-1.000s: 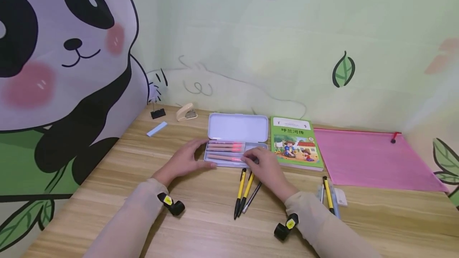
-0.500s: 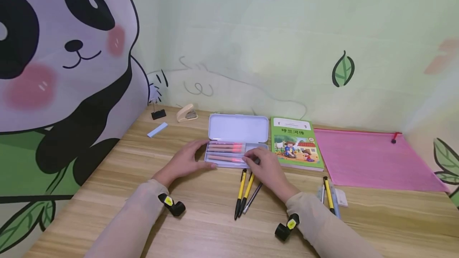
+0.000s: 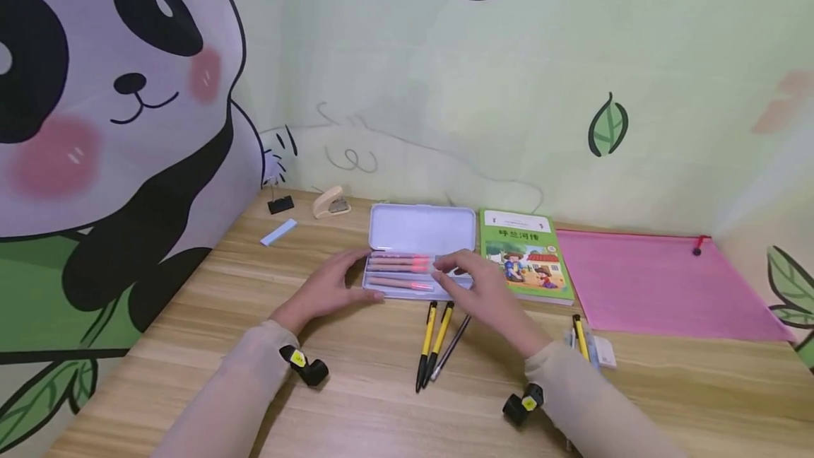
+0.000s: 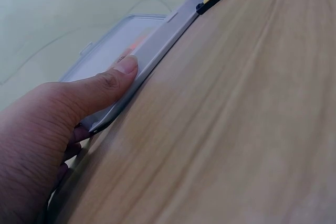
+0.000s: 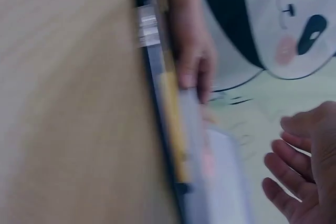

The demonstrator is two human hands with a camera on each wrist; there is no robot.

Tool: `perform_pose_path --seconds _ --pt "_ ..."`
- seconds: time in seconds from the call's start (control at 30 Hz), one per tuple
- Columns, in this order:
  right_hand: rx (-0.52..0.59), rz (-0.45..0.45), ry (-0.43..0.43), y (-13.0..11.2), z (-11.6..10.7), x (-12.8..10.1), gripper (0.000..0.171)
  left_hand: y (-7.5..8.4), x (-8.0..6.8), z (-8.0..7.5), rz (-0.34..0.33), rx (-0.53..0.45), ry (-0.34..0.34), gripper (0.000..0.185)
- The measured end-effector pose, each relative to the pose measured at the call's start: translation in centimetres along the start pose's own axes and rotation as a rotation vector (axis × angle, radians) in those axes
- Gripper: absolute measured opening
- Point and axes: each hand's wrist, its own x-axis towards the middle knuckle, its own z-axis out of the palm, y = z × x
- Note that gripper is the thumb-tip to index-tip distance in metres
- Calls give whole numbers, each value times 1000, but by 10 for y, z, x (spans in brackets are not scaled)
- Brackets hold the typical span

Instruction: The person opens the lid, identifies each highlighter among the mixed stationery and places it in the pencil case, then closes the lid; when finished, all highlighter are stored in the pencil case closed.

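The left hand [image 3: 327, 287] grips the open case [image 3: 420, 232] at its 9 o'clock end, thumb on the front edge. The right hand [image 3: 486, 288], fingers loose and empty, hovers at its 4 o'clock corner.

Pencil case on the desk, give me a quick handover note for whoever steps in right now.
Left hand holds the left end of the open pencil case, thumb on its front edge.
Right hand is open, empty, over the case's right end.
Done: lid up; several pink-tipped pens lie in the tray.
Left: two yellow pens and a dark one lie on the desk just in front; more pens sit further right.
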Motion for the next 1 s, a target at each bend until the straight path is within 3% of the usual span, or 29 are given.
perform_pose_path --seconds 0.17,0.3,0.47,0.6,0.77,1.0 --pt "-42 -72 -71 -10 -34 -2 31 0 0 -1 1 -2 0 99" --pt "-84 -63 -153 0 -63 -21 42 1 0 -1 -7 -1 -4 98" --pt "-126 42 -253 26 -97 -63 47 3 0 -1 -9 -2 -8 98" --pt "-162 116 -276 45 -118 -94 49 4 0 -1 -20 2 -10 99" --pt "-224 112 -262 64 -126 -116 46 5 -1 -4 -27 9 -12 100" --pt "-224 -23 -289 72 -114 -124 40 5 -1 -4 -12 21 -12 100"
